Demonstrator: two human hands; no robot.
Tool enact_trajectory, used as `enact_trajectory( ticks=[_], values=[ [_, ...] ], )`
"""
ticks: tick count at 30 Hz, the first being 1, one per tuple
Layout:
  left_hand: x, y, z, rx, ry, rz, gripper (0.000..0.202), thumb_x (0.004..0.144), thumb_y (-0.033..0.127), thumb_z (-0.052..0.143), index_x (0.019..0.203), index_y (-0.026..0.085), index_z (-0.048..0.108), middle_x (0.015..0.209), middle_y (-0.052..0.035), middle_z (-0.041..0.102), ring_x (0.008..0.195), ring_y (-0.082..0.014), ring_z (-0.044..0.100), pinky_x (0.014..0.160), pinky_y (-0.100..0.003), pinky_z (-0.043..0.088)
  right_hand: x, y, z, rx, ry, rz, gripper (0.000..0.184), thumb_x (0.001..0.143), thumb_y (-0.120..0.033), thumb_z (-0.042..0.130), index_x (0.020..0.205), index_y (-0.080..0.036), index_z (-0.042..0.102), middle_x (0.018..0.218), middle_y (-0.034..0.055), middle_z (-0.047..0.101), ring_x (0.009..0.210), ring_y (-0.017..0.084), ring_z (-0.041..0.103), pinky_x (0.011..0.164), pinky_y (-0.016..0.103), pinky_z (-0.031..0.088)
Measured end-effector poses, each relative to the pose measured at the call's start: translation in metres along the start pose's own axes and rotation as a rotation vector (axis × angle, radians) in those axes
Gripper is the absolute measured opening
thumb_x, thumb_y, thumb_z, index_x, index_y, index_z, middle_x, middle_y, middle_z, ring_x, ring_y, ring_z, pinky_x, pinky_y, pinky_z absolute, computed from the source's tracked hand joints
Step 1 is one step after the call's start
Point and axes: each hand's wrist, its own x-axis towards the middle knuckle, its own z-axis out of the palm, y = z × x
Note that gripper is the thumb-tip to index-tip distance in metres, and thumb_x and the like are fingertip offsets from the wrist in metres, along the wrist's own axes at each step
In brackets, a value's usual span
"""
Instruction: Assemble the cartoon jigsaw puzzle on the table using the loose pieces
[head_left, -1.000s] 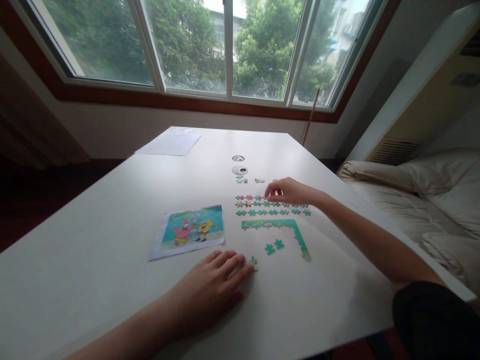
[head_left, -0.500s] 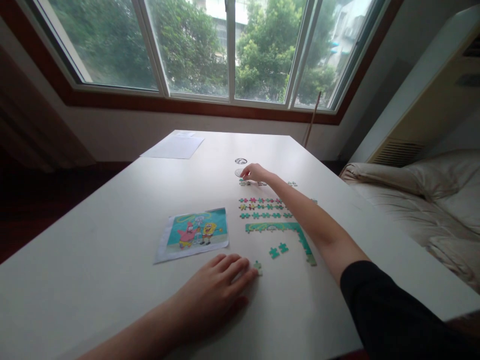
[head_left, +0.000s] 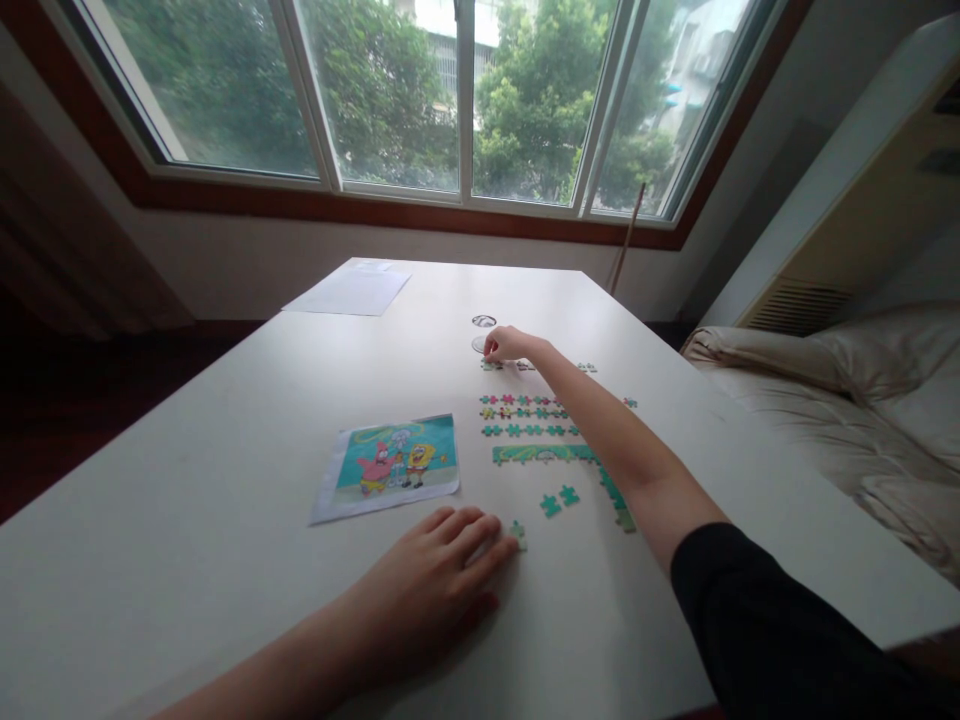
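My left hand (head_left: 450, 570) lies on the white table with its fingers stretched out, one fingertip at the edge of a pale green puzzle piece (head_left: 518, 536). My right hand (head_left: 506, 345) reaches far across, thumb and finger pinched at a small puzzle piece (head_left: 487, 362) at the left end of the farthest row. Nearer are rows of loose pieces (head_left: 514, 431) in pink, yellow and teal. A joined puzzle border (head_left: 532, 455) forms a corner, partly covered by my right forearm. Two teal pieces (head_left: 559, 500) lie inside that corner.
A printed cartoon picture (head_left: 401, 460) lies left of the pieces. Two round flat items (head_left: 484, 321) sit beyond my right hand. White paper sheets (head_left: 349, 290) rest at the far left of the table (head_left: 187, 520). A pale sofa (head_left: 810, 400) stands to the right.
The teal bit at my right fingertips, seen a little above the far row before, is now down at the row. My right arm shifted slightly; my left hand stayed put.
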Motion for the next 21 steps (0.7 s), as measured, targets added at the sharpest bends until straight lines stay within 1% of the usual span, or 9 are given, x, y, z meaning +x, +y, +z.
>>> enact_trajectory(
  ticks=[2, 7, 11, 14, 17, 19, 21],
  values=[
    [0.000, 0.000, 0.000, -0.002, -0.005, -0.002, 0.040, 0.082, 0.021, 0.048, 0.121, 0.019, 0.044, 0.116, -0.0088, 0.054, 0.102, -0.0261, 0.050, 0.086, -0.043, 0.044, 0.002, 0.001, 0.000, 0.014, -0.038, 0.023, 0.022, 0.071, -0.027, 0.064, 0.089, -0.014, 0.067, 0.088, 0.0073, 0.068, 0.069, 0.012, 0.059, 0.059, 0.018, 0.041],
    [-0.002, 0.001, -0.001, -0.004, 0.003, -0.002, 0.041, 0.081, 0.020, 0.049, 0.122, 0.019, 0.043, 0.116, -0.0088, 0.054, 0.103, -0.0269, 0.050, 0.086, -0.044, 0.044, 0.007, 0.003, 0.002, 0.043, -0.135, 0.078, 0.021, 0.075, -0.030, 0.061, 0.085, -0.012, 0.066, 0.074, 0.0067, 0.068, 0.052, 0.011, 0.057, 0.054, 0.021, 0.042],
    [-0.001, 0.002, -0.002, -0.007, 0.004, 0.004, 0.040, 0.081, 0.019, 0.049, 0.121, 0.018, 0.044, 0.116, -0.0090, 0.054, 0.102, -0.0267, 0.051, 0.085, -0.043, 0.044, 0.005, 0.000, 0.003, 0.060, -0.149, 0.079, 0.019, 0.075, -0.027, 0.061, 0.086, -0.012, 0.064, 0.073, 0.0063, 0.068, 0.049, 0.010, 0.055, 0.053, 0.022, 0.042],
    [-0.001, 0.002, -0.001, -0.012, 0.002, 0.008, 0.040, 0.081, 0.019, 0.049, 0.121, 0.018, 0.044, 0.116, -0.0091, 0.054, 0.103, -0.0267, 0.051, 0.086, -0.043, 0.044, -0.001, -0.006, 0.002, 0.074, -0.114, 0.057, 0.018, 0.075, -0.022, 0.059, 0.089, -0.012, 0.062, 0.078, 0.0067, 0.067, 0.052, 0.010, 0.055, 0.053, 0.021, 0.041],
    [-0.002, 0.001, 0.000, -0.013, 0.015, 0.008, 0.040, 0.082, 0.019, 0.049, 0.122, 0.018, 0.044, 0.117, -0.0089, 0.054, 0.104, -0.0265, 0.050, 0.086, -0.043, 0.044, -0.013, -0.012, -0.004, 0.084, -0.018, 0.014, 0.020, 0.076, -0.019, 0.058, 0.095, -0.012, 0.059, 0.089, 0.0077, 0.064, 0.065, 0.011, 0.056, 0.058, 0.020, 0.040],
    [-0.002, 0.001, 0.000, -0.014, 0.019, 0.008, 0.040, 0.082, 0.019, 0.049, 0.122, 0.018, 0.044, 0.118, -0.0088, 0.053, 0.104, -0.0263, 0.050, 0.087, -0.043, 0.043, -0.029, -0.015, -0.009, 0.089, 0.047, -0.019, 0.022, 0.078, -0.019, 0.056, 0.099, -0.013, 0.057, 0.094, 0.0077, 0.062, 0.072, 0.010, 0.054, 0.062, 0.019, 0.039],
    [-0.002, 0.001, -0.001, -0.019, 0.020, 0.008, 0.040, 0.082, 0.020, 0.049, 0.122, 0.019, 0.044, 0.117, -0.0087, 0.053, 0.104, -0.0260, 0.050, 0.087, -0.042, 0.043, -0.054, -0.015, -0.015, 0.101, 0.080, -0.059, 0.022, 0.080, -0.020, 0.053, 0.100, -0.013, 0.056, 0.090, 0.0058, 0.060, 0.072, 0.010, 0.052, 0.063, 0.019, 0.038]
  ],
)
